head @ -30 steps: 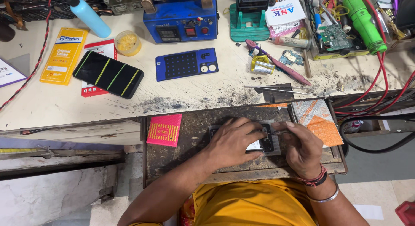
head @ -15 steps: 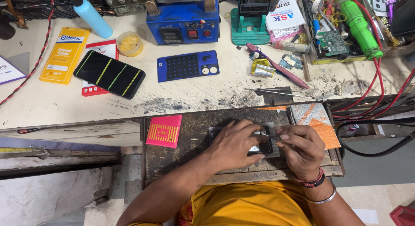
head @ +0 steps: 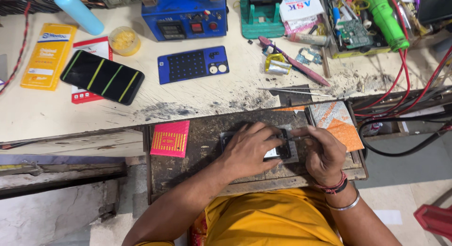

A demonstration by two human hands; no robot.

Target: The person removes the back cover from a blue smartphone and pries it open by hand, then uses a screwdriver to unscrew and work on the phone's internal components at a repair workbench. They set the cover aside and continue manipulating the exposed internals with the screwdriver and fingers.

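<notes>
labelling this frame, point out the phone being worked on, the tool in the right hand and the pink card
phone (head: 277,153), head view, bare strip between the hands
tool (head: 297,138), head view, thin metal shaft
right hand (head: 325,154), head view, back of hand
pink card (head: 170,138), head view, middle of its face

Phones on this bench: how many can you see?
2. A dark phone with green stripes lies at the bench's left; an opened phone sits under the left hand and right hand. Clutter may hide more.

A dark opened phone (head: 278,151) lies flat on the pulled-out drawer board (head: 202,170).
</notes>
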